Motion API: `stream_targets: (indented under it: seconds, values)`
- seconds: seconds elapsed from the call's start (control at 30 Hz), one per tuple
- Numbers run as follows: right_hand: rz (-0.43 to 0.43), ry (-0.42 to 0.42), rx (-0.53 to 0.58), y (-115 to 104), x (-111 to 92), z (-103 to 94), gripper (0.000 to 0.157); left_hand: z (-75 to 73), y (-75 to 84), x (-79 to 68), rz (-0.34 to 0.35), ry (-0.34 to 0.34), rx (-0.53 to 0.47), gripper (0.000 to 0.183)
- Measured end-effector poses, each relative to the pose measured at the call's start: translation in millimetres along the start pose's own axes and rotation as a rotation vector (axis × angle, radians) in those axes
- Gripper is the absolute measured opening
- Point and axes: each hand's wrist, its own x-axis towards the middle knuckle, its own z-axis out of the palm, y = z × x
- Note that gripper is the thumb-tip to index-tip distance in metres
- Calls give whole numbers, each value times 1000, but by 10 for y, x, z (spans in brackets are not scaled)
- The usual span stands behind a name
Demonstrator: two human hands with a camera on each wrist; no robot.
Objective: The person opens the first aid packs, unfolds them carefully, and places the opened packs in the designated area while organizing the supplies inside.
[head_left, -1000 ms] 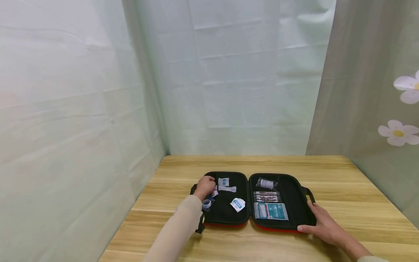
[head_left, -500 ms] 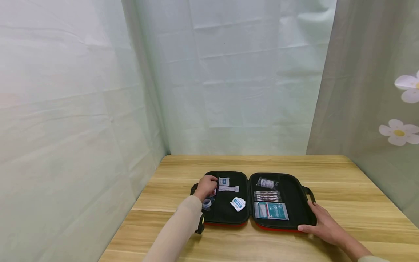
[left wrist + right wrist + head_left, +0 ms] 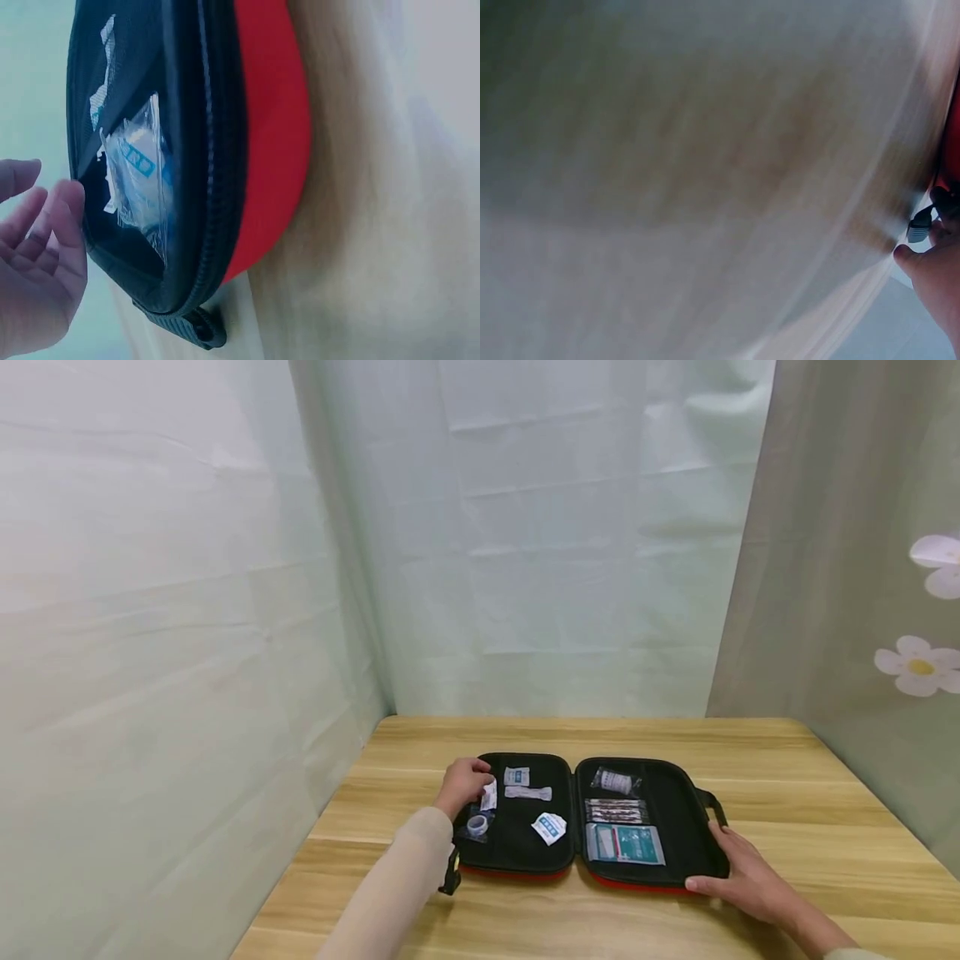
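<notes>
A black-lined first-aid case (image 3: 686, 852) with a red outer shell lies unfolded on the table. My left hand (image 3: 462, 783) is over its left rim, fingers loosely bent and holding nothing, beside a small white packet (image 3: 489, 795). Nearer the front in that half is a roll of white tape (image 3: 477, 825) in a clear bag (image 3: 142, 176). My right hand (image 3: 746, 878) holds the case's front right corner, its thumb on the front rim and its fingers along the side by the handle (image 3: 711, 806). In the right wrist view, the right hand (image 3: 934, 277) shows only partly.
In the left half are white-and-blue sachets (image 3: 549, 828), a small packet (image 3: 517, 776) and a white strip (image 3: 528, 793). The right half holds a bagged bandage roll (image 3: 617, 782), a row of slim packets (image 3: 617, 811) and a teal packet (image 3: 626, 844). Fabric walls surround the wooden table (image 3: 600, 927).
My left hand has drawn back slightly to the left, uncovering the small white packet. The white strip first shifted a little right. My right hand stays at the corner.
</notes>
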Motion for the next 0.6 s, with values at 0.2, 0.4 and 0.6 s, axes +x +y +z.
stream_targets:
  seconds: [0.2,0.4,0.6]
  values:
    - [-34,11,3,-1,-10,-4,112,13,58,-203,-37,128,15,25]
    - [-80,37,-1,-10,-40,-16,111,110,162,-396,-107,280,68,22]
    - [-85,33,-5,15,-39,-14,112,199,178,-496,-144,399,67,21]
